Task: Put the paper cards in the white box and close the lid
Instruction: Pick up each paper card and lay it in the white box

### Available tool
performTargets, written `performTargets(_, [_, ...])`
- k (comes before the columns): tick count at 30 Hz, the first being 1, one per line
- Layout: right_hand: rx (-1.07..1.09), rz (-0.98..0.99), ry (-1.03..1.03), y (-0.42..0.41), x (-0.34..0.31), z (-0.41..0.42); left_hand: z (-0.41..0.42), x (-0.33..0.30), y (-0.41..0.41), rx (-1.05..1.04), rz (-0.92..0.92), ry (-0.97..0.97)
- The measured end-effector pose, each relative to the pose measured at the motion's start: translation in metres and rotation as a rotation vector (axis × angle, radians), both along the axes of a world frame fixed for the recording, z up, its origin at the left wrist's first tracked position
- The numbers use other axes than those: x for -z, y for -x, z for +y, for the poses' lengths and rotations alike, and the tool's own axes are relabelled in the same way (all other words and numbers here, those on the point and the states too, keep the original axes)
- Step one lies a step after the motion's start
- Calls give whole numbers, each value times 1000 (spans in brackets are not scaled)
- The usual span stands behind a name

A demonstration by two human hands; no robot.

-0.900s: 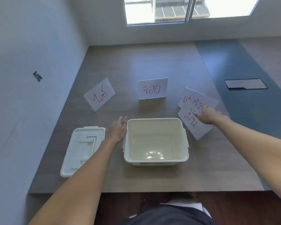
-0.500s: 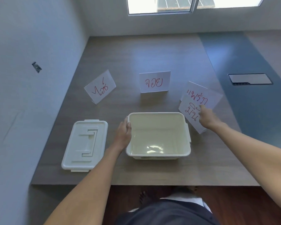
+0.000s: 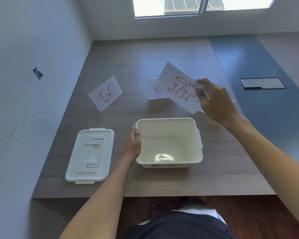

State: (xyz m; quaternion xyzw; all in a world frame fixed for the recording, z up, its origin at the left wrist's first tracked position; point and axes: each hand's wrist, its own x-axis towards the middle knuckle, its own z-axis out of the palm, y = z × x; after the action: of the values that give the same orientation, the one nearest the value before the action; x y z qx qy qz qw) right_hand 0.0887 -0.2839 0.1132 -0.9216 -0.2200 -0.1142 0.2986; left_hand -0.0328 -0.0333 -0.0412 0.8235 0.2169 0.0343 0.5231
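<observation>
The white box (image 3: 169, 162) stands open and empty near the table's front edge. My left hand (image 3: 133, 141) grips its left rim. Its lid (image 3: 90, 155) lies flat to the left. My right hand (image 3: 214, 102) holds a white paper card (image 3: 178, 87) with red writing in the air, above and behind the box's far right corner. That card hides most of a second folded card (image 3: 153, 90) standing behind the box. A third card (image 3: 105, 93) with red writing stands at the left. Another card's edge (image 3: 233, 101) peeks out behind my right hand.
The wooden table (image 3: 145, 54) runs to a white wall on the left and under a window at the back. A blue strip with a grey cable hatch (image 3: 262, 83) lies to the right. The table's front edge is just below the box.
My right hand has lifted the card off the table at the right and carried it up and left, in front of the middle card. My left hand stays on the box's rim.
</observation>
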Motion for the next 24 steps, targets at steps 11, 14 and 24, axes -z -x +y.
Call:
performTargets(11, [-314, 268, 223, 80, 69, 2, -3, -3, -3, -18, 7, 77])
performTargets(14, [-384, 392, 370, 90, 99, 2, -5, -4, -6, -26, 5, 70])
performTargets(24, [-400, 838, 274, 77, 103, -2, -7, -6, -9, -26, 33, 97])
